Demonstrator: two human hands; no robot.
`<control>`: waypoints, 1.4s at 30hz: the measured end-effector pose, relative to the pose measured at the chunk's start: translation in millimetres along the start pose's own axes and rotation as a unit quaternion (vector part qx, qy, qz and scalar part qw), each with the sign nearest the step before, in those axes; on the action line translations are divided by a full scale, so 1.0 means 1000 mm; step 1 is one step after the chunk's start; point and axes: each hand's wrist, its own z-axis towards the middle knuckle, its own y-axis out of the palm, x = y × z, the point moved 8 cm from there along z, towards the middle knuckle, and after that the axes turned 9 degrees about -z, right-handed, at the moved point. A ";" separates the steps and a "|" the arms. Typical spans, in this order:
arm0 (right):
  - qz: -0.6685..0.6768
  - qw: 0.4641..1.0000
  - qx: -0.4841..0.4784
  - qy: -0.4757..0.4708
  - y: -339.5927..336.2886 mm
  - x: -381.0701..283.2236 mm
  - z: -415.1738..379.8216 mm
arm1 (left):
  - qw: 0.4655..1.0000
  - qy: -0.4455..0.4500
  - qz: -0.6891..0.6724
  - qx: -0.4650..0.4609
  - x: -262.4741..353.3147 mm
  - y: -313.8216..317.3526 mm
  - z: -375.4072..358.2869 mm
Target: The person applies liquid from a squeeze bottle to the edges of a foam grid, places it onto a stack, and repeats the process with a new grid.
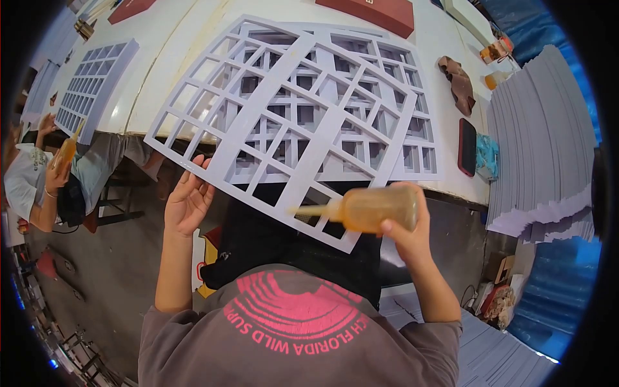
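A squeeze bottle (377, 209) of amber liquid lies tipped sideways in my right hand (414, 226), its thin nozzle pointing left over the near edge of a white grid panel (255, 132). My left hand (189, 200) grips that panel's near left edge, palm turned up and fingertips at the rim. The panel is slanted across the table's front edge, part of it above my lap. Beneath it, more white grid panels (422, 175) are stacked on the table, largely covered by the top one.
On the white table (164, 71) lie a dark phone (467, 147), a brown cloth (456, 84) and a red box (374, 14). Tall stacks of grey-white sheets (541, 142) stand at the right. At the left, another person (39, 174) holds a similar bottle beside a grid panel (97, 84).
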 end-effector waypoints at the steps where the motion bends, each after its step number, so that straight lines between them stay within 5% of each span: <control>1: 0.030 0.999 -0.020 0.026 0.003 0.001 0.000 | 1.000 0.001 0.003 -0.002 0.000 -0.001 0.000; 5: 0.176 0.982 -0.028 0.065 -0.007 0.001 0.014 | 1.000 0.004 0.001 0.006 0.001 -0.006 0.003; 9: 0.120 0.981 0.138 -0.067 -0.061 -0.024 0.078 | 1.000 0.004 -0.007 -0.005 0.000 -0.005 0.004; 16: 0.047 0.971 0.204 -0.118 -0.092 -0.033 0.147 | 0.999 0.007 0.028 0.014 -0.001 0.008 -0.002; 19: -0.013 0.970 0.213 -0.119 -0.096 -0.032 0.147 | 0.999 0.004 0.030 0.013 -0.001 0.008 -0.002; 22: 0.048 0.991 0.109 -0.066 -0.091 -0.029 0.133 | 1.000 0.002 0.011 0.005 0.003 -0.002 0.001; 25: 0.156 0.981 0.114 -0.031 -0.104 -0.025 0.110 | 0.998 0.051 -0.006 -0.046 0.026 -0.009 0.011; 30: 0.053 0.963 0.248 -0.090 -0.161 -0.025 0.086 | 0.996 0.047 -0.056 -0.051 0.043 0.003 0.026; 42: 0.020 0.955 0.269 -0.121 -0.168 -0.009 0.081 | 0.999 0.028 -0.025 0.002 0.027 0.008 0.015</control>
